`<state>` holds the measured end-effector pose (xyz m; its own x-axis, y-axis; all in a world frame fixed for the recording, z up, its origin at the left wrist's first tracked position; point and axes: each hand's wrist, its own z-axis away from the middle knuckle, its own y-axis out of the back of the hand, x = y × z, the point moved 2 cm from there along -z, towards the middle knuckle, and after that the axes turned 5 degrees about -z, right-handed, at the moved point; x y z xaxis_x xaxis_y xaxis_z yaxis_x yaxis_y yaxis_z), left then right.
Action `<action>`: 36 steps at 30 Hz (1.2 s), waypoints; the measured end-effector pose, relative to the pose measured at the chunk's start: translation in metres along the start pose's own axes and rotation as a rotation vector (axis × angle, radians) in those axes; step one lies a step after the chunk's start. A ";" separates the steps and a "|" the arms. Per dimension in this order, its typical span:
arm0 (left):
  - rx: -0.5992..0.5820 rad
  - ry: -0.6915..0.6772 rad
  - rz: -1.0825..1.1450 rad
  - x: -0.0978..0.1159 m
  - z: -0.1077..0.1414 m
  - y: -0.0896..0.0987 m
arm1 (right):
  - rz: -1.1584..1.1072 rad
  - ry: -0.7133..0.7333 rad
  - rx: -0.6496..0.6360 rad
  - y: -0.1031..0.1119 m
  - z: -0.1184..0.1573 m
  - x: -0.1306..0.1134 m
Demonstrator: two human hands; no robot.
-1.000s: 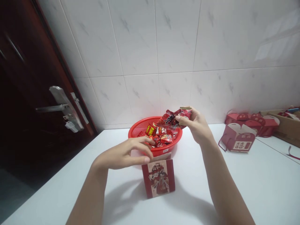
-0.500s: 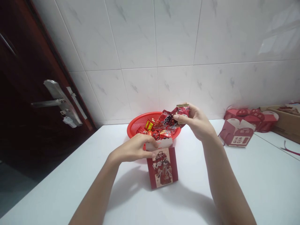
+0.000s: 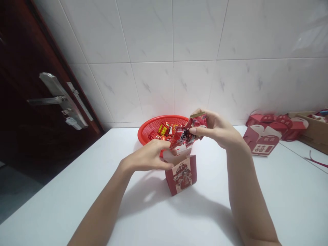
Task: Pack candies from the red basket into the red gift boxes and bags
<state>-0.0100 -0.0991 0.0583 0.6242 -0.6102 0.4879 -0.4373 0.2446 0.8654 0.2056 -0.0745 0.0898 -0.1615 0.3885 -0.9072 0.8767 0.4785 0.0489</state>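
A dark red box (image 3: 182, 175) with a printed figure stands tilted on the white table, its top open. My left hand (image 3: 151, 155) grips the box's upper left edge between thumb and fingers. Above the box's opening, my right hand (image 3: 217, 128) pinches red candy packets (image 3: 188, 133); how many is unclear. Behind the box lies a red mesh basket (image 3: 148, 127) with several wrapped sweets (image 3: 164, 130) in it, partly hidden by my hands and the packets.
At the right of the white table (image 3: 87, 164) stand a red and white box (image 3: 262, 140), more red boxes (image 3: 287, 126) and a cardboard carton (image 3: 314, 132). A red ribbon (image 3: 316, 160) lies near them. Tiled wall behind, dark door (image 3: 23, 102) at left.
My right hand has brought the packets down and left, closer over the box. The box has tilted and turned in my left hand. The view has shifted slightly.
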 end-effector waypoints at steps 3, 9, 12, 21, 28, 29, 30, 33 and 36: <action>-0.007 -0.040 0.017 0.003 0.001 -0.003 | 0.014 -0.056 -0.102 0.001 0.002 -0.002; -0.020 -0.103 0.078 0.004 0.002 -0.005 | 0.104 -0.091 -0.220 0.001 0.004 0.000; -0.022 -0.117 0.085 0.004 0.003 -0.005 | 0.182 -0.066 -0.255 -0.001 0.003 0.002; -0.086 -0.119 0.054 0.006 0.003 -0.004 | 0.500 0.005 -0.468 -0.016 0.006 -0.003; -0.073 -0.070 0.002 0.006 0.005 -0.006 | 0.645 -0.022 -0.456 -0.025 0.009 0.001; -0.072 -0.071 0.004 0.006 0.005 -0.006 | 0.649 -0.016 -0.458 -0.026 0.009 0.001; -0.071 -0.071 0.000 0.006 0.006 -0.006 | 0.653 -0.011 -0.462 -0.026 0.009 0.001; -0.086 -0.063 -0.030 0.007 0.006 -0.005 | 0.683 -0.031 -0.494 -0.026 0.008 0.000; -0.115 -0.062 -0.035 0.007 0.005 -0.005 | 0.713 -0.084 -0.529 -0.026 0.008 -0.001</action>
<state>-0.0071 -0.1084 0.0570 0.5945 -0.6646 0.4526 -0.3367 0.3054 0.8907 0.1869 -0.0933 0.0866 0.3944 0.6841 -0.6135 0.4289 0.4534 0.7813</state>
